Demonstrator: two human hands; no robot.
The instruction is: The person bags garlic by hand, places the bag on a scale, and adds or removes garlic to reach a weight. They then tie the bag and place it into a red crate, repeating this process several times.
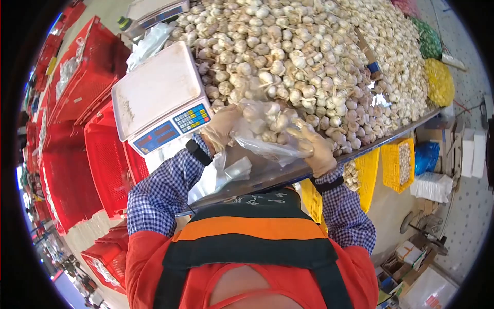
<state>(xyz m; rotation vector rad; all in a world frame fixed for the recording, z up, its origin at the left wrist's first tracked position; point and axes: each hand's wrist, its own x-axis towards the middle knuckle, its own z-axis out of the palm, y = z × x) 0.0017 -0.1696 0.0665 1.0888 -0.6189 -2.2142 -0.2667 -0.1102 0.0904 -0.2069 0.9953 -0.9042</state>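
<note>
A clear plastic bag with several garlic bulbs in it lies between my two gloved hands, at the near edge of a large garlic heap. My left hand grips the bag's left side, just below the weighing scale. On the other side, my right hand has its fingers closed on the bag's right edge, close to the loose bulbs. The thin film and the bulbs partly hide the fingertips of both hands.
Red plastic crates stand to the left. Beneath the table's right edge are yellow crates with garlic. More plastic bags lie by the near edge. Net bags, one yellow, sit at the far right.
</note>
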